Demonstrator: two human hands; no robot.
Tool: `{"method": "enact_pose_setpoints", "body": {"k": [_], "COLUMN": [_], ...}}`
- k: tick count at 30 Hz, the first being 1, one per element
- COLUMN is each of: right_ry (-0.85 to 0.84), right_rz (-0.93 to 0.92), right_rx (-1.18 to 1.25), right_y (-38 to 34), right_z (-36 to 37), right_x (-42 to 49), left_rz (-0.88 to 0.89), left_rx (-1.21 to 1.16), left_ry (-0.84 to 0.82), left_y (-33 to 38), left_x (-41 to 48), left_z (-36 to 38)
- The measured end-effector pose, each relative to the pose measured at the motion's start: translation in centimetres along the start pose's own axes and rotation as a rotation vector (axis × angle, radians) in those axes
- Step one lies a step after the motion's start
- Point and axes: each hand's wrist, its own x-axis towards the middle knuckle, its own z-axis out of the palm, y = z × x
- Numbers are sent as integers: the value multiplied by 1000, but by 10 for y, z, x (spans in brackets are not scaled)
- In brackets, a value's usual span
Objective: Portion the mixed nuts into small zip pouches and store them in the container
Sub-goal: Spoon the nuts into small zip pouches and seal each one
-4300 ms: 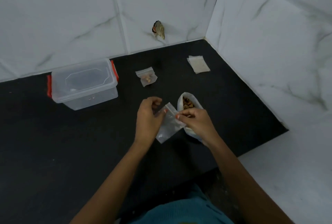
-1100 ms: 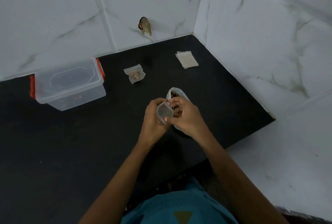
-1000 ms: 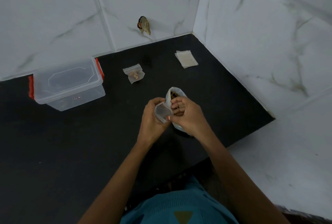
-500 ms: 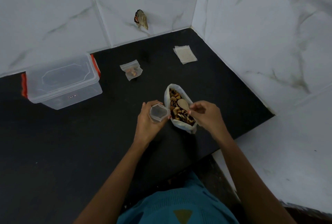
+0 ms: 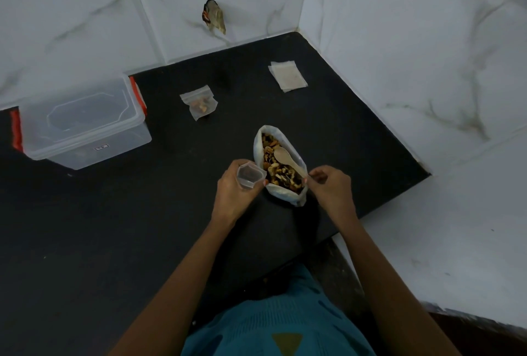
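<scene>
- On the black counter, the open bag of mixed nuts stands between both hands.
- The left hand curls around an open zip pouch, just beside the bag.
- The right hand pinches the handle of a wooden spoon lying on the nuts.
- 1 filled pouch lies near the lidded container.

Left grip holds open pouch, mouth up, beside bag | right grip pinches handle of spoon lying on nuts in bag | behind: lidded container far left, filled pouch mid, flat pouches right, well apart, all on black surface
</scene>
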Motion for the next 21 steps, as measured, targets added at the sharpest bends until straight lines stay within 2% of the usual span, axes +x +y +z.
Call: {"method": "enact_pose_setpoints", "body": {"k": [4,10,13,17,21], "right_ry": [67,-48,33,175,146], "right_rz": [-98,-131,-232,-296,-222], "right_rx": [87,246,157,256,342], "right_y": [-11,-23,-20,-17,-15], "right_z": [-2,14,18,9,-1], "right_x": [5,11,14,11,9], "left_rz": [-19,-32,-52,-50,-42], "left_rx": [3,-6,-12,-19,2], "left_ry": [-28,-57,-65,-73,-89], "left_y": [-2,-2,-1,1,1], "left_x": [2,3,2,-4,-7], "left_z": [1,-2,-5,-7,-7]}}
